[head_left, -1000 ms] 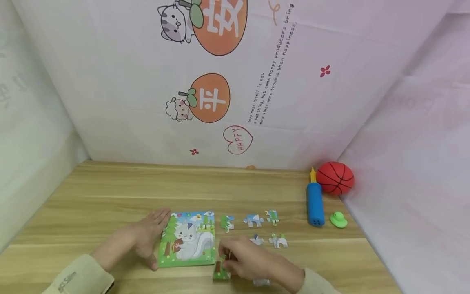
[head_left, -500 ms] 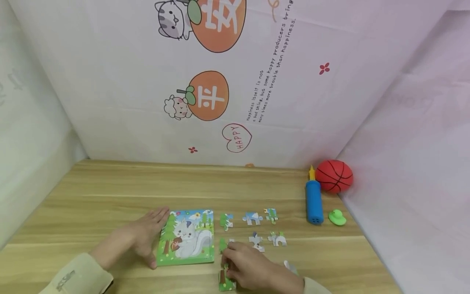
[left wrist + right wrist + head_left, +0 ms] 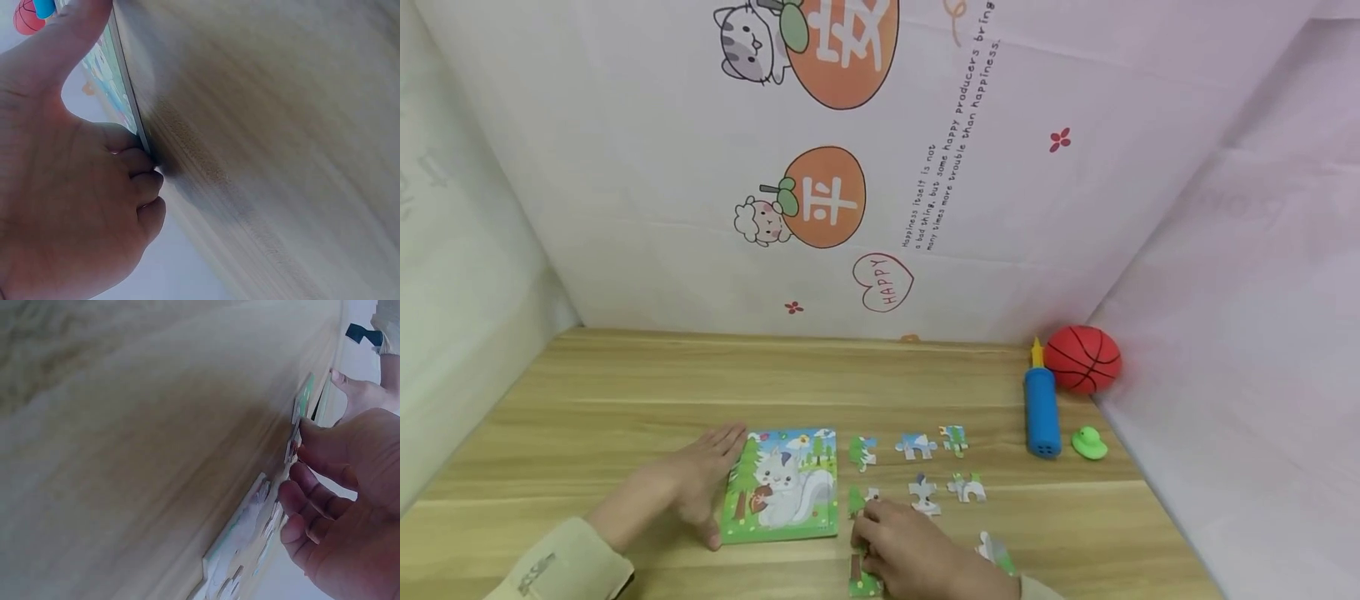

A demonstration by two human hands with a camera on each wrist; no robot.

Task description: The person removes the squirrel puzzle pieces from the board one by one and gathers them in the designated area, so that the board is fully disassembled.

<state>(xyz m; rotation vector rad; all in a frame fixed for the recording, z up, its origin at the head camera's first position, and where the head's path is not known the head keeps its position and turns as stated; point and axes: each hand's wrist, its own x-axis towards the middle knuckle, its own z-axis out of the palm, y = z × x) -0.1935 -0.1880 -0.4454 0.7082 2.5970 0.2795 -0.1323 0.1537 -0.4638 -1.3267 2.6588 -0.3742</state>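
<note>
A square picture board (image 3: 793,492) showing a grey squirrel lies flat on the wooden table. Along its left edge rests my left hand (image 3: 700,475), thumb at the near corner and fingers at the far one; the left wrist view shows the fingertips against the board's edge. To the right of the board, my right hand (image 3: 910,542) pinches a green and brown jigsaw piece (image 3: 857,579) at the table surface. The hand partly covers that piece. Just beyond the fingers lies another jigsaw piece (image 3: 857,502), green with a bit of grey.
Several loose jigsaw pieces lie in rough rows, among them a blue-sky piece (image 3: 916,447) and a grey and green piece (image 3: 994,552) beside the right wrist. A blue hand pump (image 3: 1042,412), a red ball (image 3: 1082,360) and a green toy duck (image 3: 1088,443) stand at the far right.
My right hand has moved slightly right and nearer with the green and brown jigsaw piece, away from the board, uncovering the jigsaw piece beyond it. The left hand stays on the board's edge.
</note>
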